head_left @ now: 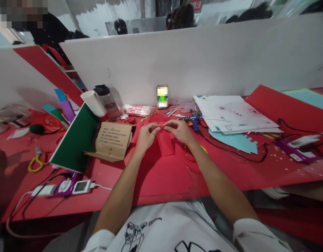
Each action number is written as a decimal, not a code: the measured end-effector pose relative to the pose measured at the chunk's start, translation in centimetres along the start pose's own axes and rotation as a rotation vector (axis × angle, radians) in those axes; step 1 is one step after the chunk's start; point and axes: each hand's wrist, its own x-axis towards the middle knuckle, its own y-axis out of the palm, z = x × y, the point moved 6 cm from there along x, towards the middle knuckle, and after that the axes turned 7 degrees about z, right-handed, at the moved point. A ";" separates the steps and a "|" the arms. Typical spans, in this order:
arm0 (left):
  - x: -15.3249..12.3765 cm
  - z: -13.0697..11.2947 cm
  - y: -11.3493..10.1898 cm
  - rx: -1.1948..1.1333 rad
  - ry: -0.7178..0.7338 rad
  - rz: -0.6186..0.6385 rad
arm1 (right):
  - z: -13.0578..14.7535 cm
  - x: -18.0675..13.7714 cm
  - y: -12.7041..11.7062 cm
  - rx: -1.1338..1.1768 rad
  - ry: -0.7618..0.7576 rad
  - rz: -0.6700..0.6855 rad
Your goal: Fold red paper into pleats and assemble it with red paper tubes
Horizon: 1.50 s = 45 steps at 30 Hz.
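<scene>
Over the red table, my left hand (147, 135) and my right hand (181, 131) are close together, thumbs and fingertips pinched. Between them they grip the top end of a piece of red paper (166, 144), which hangs down toward me with a fold line across its lower part. Just beyond my fingertips lies pleated red paper (159, 117). A larger red sheet (163, 175) lies flat below my hands. A blue hot glue gun (194, 122) rests beside my right hand. Near my right wrist there is a yellow ring-shaped item (203, 149).
Left of my hands are an open cardboard box (112, 140), a green board (77, 140), a water bottle (109, 103), yellow scissors (36, 161) and a power strip (65, 184). A phone (162, 97) leans on the white partition (203, 59). White sheets (234, 113) lie right.
</scene>
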 end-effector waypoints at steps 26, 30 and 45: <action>-0.2 0.1 0.1 0.187 -0.012 0.017 | 0.4 0.0 0.6 -0.205 -0.035 0.011; -0.2 0.1 0.2 0.164 -0.003 0.038 | -0.1 0.1 0.4 -0.128 -0.013 0.013; -0.2 -0.1 0.4 0.140 0.018 0.073 | -0.2 0.2 0.6 -0.094 -0.014 0.084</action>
